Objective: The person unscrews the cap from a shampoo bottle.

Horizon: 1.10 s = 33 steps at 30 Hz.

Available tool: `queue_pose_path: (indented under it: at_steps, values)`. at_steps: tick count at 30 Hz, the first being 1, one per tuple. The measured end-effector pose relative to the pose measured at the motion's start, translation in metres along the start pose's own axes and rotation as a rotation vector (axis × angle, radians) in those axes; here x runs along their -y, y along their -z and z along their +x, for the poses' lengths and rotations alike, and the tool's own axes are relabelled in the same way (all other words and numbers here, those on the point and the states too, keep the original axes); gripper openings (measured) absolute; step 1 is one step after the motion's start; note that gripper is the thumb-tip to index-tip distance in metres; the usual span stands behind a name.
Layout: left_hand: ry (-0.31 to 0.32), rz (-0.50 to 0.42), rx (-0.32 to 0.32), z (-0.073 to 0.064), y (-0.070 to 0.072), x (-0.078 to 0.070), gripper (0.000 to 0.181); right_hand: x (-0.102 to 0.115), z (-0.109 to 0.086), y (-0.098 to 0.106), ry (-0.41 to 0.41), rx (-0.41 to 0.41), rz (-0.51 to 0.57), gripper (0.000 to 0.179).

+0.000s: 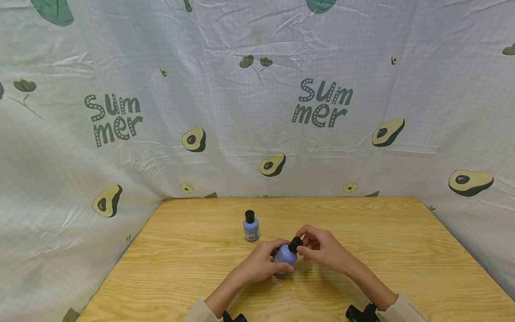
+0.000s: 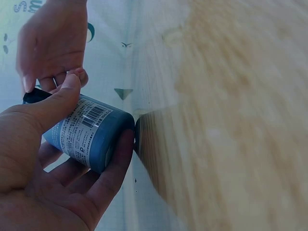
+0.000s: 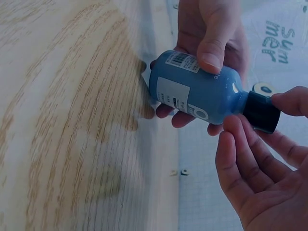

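A blue-lavender bottle (image 1: 285, 255) with a black cap (image 1: 295, 244) is tilted over the wooden table, its cap toward the right. My left hand (image 1: 263, 263) grips the bottle's body, thumb on the near side and fingers beneath, as the left wrist view shows beside a white barcode label (image 2: 89, 126). The right hand (image 1: 322, 248) is at the black cap, pinching it between thumb and fingers. In the right wrist view the cap (image 3: 261, 111) sits on the bottle's neck, with the thumb on its end.
A second blue-lavender bottle (image 1: 251, 229) with a black cap stands upright on the wooden table (image 1: 193, 241), behind and left of the hands. A white curtain (image 1: 241, 103) printed with avocados and lettering hangs behind the table and along its sides.
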State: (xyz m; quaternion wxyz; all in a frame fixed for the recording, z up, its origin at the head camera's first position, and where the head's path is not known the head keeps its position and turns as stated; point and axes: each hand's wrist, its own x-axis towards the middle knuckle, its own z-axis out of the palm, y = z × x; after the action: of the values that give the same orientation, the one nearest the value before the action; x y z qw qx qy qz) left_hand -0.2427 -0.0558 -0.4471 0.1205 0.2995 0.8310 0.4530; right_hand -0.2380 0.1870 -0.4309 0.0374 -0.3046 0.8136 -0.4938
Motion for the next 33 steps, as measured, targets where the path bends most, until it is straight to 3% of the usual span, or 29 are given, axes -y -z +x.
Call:
queue_pose_path:
  at_steps: [4,11,23,33]
  values:
    - [0.002,0.004,-0.001,0.0001,-0.0006,0.0003,0.051,0.0008,-0.0007,-0.0002,-0.004,0.009,0.003,0.027]
    - [-0.012,-0.001,-0.003,0.0014,-0.0019,0.0014,0.053,0.0014,-0.0006,-0.0022,-0.043,-0.05,-0.008,0.02]
    - [-0.002,0.016,0.001,-0.0011,-0.0009,0.0009,0.053,-0.0009,0.0003,-0.0028,0.01,-0.007,0.017,0.022]
    - [0.001,0.03,-0.008,0.0001,-0.0007,-0.0009,0.057,-0.0023,0.0004,-0.0035,-0.036,-0.071,-0.01,0.021]
